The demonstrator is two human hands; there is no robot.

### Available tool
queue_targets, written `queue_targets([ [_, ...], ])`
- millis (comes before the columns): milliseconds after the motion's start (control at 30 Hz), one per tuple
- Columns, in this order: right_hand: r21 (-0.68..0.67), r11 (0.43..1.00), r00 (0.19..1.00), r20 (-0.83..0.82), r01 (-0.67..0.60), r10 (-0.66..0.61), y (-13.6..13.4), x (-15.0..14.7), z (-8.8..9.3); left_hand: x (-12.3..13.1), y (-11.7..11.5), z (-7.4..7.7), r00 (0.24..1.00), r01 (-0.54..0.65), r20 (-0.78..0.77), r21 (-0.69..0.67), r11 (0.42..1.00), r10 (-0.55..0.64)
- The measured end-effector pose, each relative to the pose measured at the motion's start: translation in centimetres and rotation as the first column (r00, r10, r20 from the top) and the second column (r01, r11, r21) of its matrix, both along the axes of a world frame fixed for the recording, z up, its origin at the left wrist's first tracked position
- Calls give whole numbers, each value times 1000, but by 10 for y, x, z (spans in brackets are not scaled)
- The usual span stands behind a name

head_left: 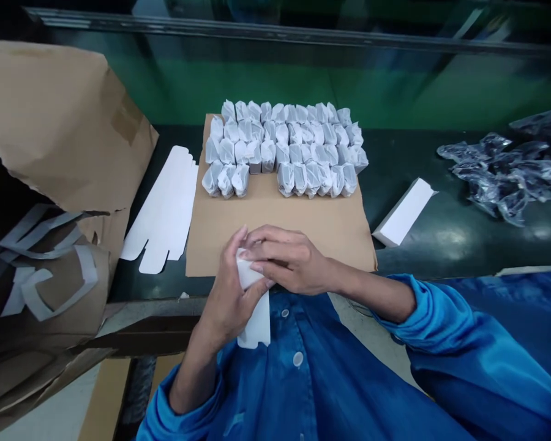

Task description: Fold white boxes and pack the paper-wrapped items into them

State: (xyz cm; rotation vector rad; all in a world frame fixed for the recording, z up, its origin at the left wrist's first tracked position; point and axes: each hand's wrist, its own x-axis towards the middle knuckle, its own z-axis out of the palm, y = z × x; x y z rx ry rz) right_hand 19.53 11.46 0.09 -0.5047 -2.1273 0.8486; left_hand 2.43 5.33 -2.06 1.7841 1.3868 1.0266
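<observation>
1. Head view, lower centre of the frame: a narrow white carton (257, 321) stands tilted in front of the person's buttoned blue work jacket (298, 380), its notched lower end pointing toward the bottom of the frame.
2. The left hand (229, 291) holds this carton, fingers wrapped along its side and thumb laid across its face.
3. The right hand (287, 257) reaches in from the right, its fingers bent over the carton's upper end and close to the left fingers; whether it grips or only presses there, I cannot tell.
4. Centre of the frame, beyond the hands: a brown cardboard sheet (275, 229) lies on the dark green tabletop (445, 245). On its far part stand small white-wrapped items (232, 131) in four rows; the nearest row has a gap, with three items left of it and more to the right.
5. Left of the sheet: flat white carton blanks (165, 208) lie overlapped, slots toward the viewer.
6. Right of the sheet: a folded white box (406, 211) lies aslant, just beside the sheet's edge.
7. Far right: crumpled clear plastic bags (500, 171) form a heap.
8. Left edge: a large, open brown cardboard box (50, 122) contains white paper strips (39, 291).
</observation>
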Motion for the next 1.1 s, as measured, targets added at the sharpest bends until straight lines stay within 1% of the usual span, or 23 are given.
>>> queue_targets([
  [67,13,1000,999,40,7,-7,-1,3,0,1,-2,0,999,16,41,-62,998,-13],
  [100,12,1000,999,54,-6,6,1,4,2,1,-1,-1,997,-9,72,-85,996,16],
  [167,-16,999,994,101,-33,34,13,7,8,3,4,-2,976,-125,159,-135,983,146],
  [200,-31,999,990,143,6,-2,23,7,13,3,9,-3,943,-208,225,-171,963,244],
  [233,-33,994,975,203,100,-92,35,6,17,2,16,-4,887,-292,305,-214,932,348],
  [267,-10,972,933,283,233,-221,48,3,20,1,24,-6,809,-365,390,-255,896,440],
  [300,43,929,856,374,369,-357,60,-2,22,0,33,-8,728,-423,461,-280,862,507],
  [333,119,877,756,462,466,-464,72,-10,22,-1,41,-11,665,-471,508,-283,836,547],
  [367,204,841,659,540,501,-523,82,-18,21,-2,49,-15,630,-513,532,-263,817,566],
  [433,322,829,531,649,457,-545,94,-35,15,-4,60,-20,629,-569,519,-199,798,579],
  [467,352,830,501,672,433,-546,97,-42,12,-5,62,-22,655,-585,484,-160,795,580],
  [533,377,821,478,677,428,-560,97,-46,8,-8,59,-23,754,-595,325,-32,803,571],
  [600,374,818,479,672,438,-564,89,-36,7,-16,49,-21,854,-519,61,173,837,517],
  [633,390,820,482,670,420,-565,83,-25,7,-22,43,-18,886,-419,-83,277,865,456],
  [667,417,827,488,670,377,-560,76,-12,7,-28,37,-16,905,-274,-223,348,897,363],
  [700,450,837,497,674,311,-546,67,2,7,-35,32,-13,908,-101,-345,368,924,237],
  [733,481,846,510,682,229,-525,58,17,6,-42,28,-10,884,82,-459,343,936,90],
  [767,501,852,520,693,151,-500,49,31,5,-48,26,-7,830,247,-555,283,927,-52],
  [800,507,857,528,704,94,-474,41,44,4,-52,26,-4,764,368,-624,214,905,-163],
  [833,496,865,535,713,71,-453,33,54,3,-55,27,-2,707,444,-667,159,882,-235],
  [900,457,883,554,710,108,-435,22,66,1,-56,35,0,643,504,-715,125,855,-274],
  [967,400,902,587,696,162,-413,19,66,0,-53,45,1,613,513,-750,137,847,-249],
  [1100,246,949,637,704,197,-315,29,56,-4,-41,54,0,620,463,-760,154,873,-195],
])
